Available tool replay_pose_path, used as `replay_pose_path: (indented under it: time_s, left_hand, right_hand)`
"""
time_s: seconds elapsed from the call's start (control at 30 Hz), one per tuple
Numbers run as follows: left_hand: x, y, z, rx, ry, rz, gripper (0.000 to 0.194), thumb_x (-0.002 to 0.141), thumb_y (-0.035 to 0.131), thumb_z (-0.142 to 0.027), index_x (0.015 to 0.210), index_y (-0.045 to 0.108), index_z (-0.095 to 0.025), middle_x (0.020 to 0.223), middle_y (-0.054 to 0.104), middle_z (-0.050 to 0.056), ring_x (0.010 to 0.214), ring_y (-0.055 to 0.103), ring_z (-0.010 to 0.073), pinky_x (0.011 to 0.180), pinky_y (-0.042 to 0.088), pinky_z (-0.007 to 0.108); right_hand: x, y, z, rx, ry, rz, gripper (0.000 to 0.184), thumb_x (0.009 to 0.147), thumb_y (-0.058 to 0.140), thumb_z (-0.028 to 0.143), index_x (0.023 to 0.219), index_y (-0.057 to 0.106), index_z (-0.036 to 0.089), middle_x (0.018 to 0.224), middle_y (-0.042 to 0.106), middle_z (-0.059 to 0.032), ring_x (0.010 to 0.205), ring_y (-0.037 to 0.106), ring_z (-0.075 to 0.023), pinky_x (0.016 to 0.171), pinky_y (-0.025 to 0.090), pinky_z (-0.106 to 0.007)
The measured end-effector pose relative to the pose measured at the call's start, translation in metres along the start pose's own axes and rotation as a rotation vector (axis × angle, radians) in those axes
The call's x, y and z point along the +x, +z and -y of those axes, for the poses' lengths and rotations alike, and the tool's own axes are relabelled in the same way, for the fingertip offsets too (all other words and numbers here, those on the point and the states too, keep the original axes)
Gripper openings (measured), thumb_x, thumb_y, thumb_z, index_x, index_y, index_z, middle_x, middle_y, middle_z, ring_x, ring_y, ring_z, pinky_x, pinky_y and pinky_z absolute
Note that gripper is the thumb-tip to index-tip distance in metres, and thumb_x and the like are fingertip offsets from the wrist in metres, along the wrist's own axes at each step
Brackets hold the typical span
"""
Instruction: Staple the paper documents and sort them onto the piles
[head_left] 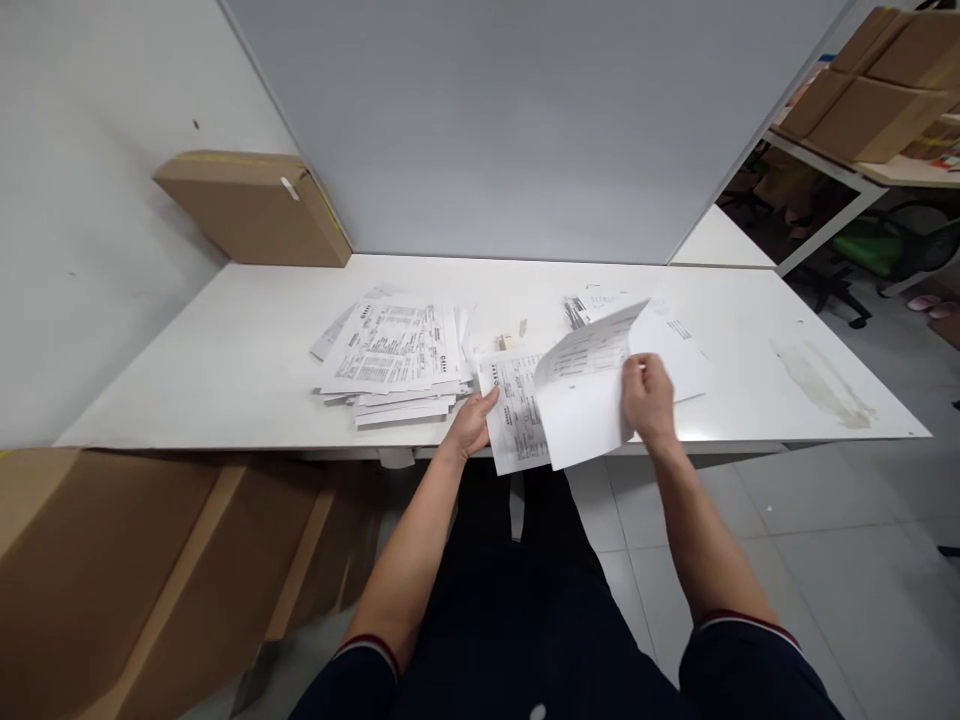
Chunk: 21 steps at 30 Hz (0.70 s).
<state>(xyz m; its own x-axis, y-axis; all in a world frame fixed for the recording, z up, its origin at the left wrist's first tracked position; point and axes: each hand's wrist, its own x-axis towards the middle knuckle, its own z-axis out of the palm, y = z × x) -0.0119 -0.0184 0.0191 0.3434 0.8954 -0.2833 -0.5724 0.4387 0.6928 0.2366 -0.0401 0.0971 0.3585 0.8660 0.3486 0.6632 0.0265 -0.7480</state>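
My right hand (648,398) is closed on the edge of a printed sheet (592,385), which curls upward and shows its blank underside. My left hand (471,426) grips the left edge of a printed form (514,420) that lies at the front edge of the white table (247,360) and hangs slightly over it. Left of that hand, a messy pile of printed papers (394,355) is spread on the table. More sheets (592,305) lie behind the lifted one.
A cardboard box (255,205) leans against the wall at the table's back left. Large cardboard sheets (150,570) stand on the floor at my left. A grey partition (525,120) backs the table. Shelves with boxes (877,90) stand at the right. A small tan object (506,342) lies mid-table.
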Motion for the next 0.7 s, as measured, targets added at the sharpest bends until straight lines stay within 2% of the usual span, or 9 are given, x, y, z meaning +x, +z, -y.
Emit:
replay_pose_path:
  time_s: [0.1,0.27,0.47,0.57,0.63,0.7]
  left_hand:
    - [0.0,0.0,0.001,-0.004,-0.003,0.013,0.035,0.079,0.065,-0.036,0.103,0.066,-0.011,0.103,0.07,0.013,0.115,0.056,0.0315,0.104,0.04,0.048]
    - [0.0,0.002,0.002,0.031,0.034,0.044,0.043,0.078,0.065,-0.04,0.11,0.064,-0.011,0.109,0.068,0.014,0.119,0.054,0.0321,0.106,0.038,0.049]
    - [-0.002,0.003,0.001,0.053,0.03,0.065,0.039,0.078,0.067,-0.037,0.108,0.065,-0.012,0.111,0.068,0.014,0.12,0.052,0.032,0.107,0.036,0.05]
    - [-0.002,0.002,0.002,0.053,0.049,0.086,0.041,0.078,0.067,-0.038,0.11,0.064,-0.012,0.113,0.067,0.014,0.121,0.052,0.0319,0.107,0.035,0.05]
    - [-0.003,0.003,0.002,0.06,0.064,0.092,0.042,0.077,0.067,-0.039,0.11,0.064,-0.012,0.113,0.067,0.014,0.121,0.052,0.032,0.107,0.035,0.05]
    - [-0.005,0.008,-0.001,0.083,0.08,0.086,0.043,0.076,0.068,-0.04,0.108,0.065,-0.012,0.112,0.067,0.014,0.121,0.052,0.0323,0.106,0.035,0.05]
  right_hand:
    - [-0.014,0.031,-0.017,-0.091,0.038,0.152,0.021,0.088,0.036,0.038,0.082,0.047,0.021,0.07,0.057,-0.0044,0.064,0.051,-0.0192,0.06,0.037,-0.031]
    - [-0.033,0.058,-0.018,-0.112,0.02,0.225,0.026,0.09,0.03,0.04,0.087,0.047,0.021,0.072,0.058,-0.0061,0.063,0.052,-0.0212,0.059,0.035,-0.031]
    - [-0.044,0.064,-0.007,-0.104,0.046,0.312,0.033,0.091,0.027,0.044,0.092,0.05,0.02,0.066,0.057,-0.0052,0.059,0.052,-0.0221,0.057,0.036,-0.032]
    - [-0.042,0.061,-0.008,-0.081,0.077,0.28,0.041,0.089,0.034,0.049,0.106,0.052,0.016,0.085,0.063,-0.0106,0.07,0.056,-0.0226,0.065,0.041,-0.035]
    - [-0.039,0.058,-0.01,0.058,0.142,0.3,0.048,0.086,0.042,0.051,0.116,0.05,0.015,0.102,0.063,-0.0137,0.082,0.058,-0.0227,0.073,0.044,-0.037]
    - [-0.034,0.055,-0.009,0.283,0.23,0.433,0.049,0.082,0.05,0.05,0.117,0.051,0.016,0.105,0.064,-0.0123,0.087,0.06,-0.0223,0.076,0.046,-0.037]
